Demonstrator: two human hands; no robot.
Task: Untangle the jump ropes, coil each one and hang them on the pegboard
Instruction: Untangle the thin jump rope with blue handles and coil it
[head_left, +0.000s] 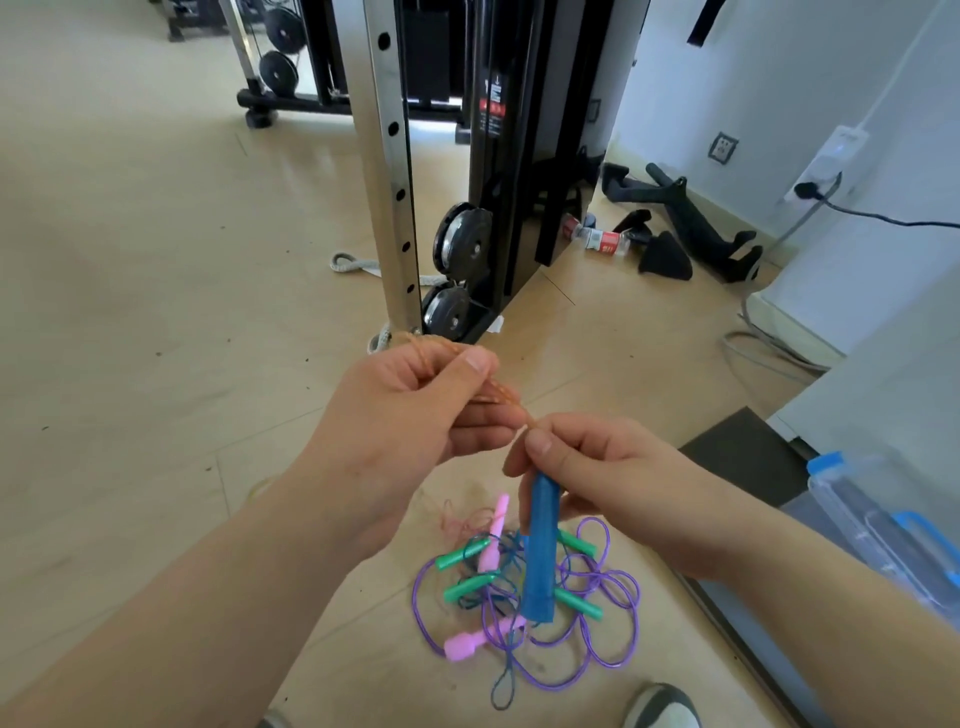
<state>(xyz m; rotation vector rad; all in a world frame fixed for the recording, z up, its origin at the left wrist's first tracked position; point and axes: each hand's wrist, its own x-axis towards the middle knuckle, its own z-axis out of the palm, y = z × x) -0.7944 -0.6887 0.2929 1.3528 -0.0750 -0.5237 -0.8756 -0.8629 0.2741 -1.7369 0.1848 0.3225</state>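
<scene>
Pinching orange rope (500, 396): left hand (415, 410). Right hand (597, 467) grips one blue handle (540, 551). Floor tangle: four green handles (462, 558), two pink handles (462, 644), purple rope (414, 597).

Floor (130, 260): pale boards or tiles, marked with dark specks. The steel upright (387, 171) of a cable machine, drilled with holes, stands mid-room, with black pulleys (462, 236) near its foot. The white wall (753, 78) at right carries a socket (723, 148) and a power strip (831, 156) with a black plug in it. Black bar attachments (691, 228) and a plastic bottle (597, 239) lie on the floor by the wall. A dark mat (748, 452) lies at lower right. Lighting is bright and even, probably daylight.
</scene>
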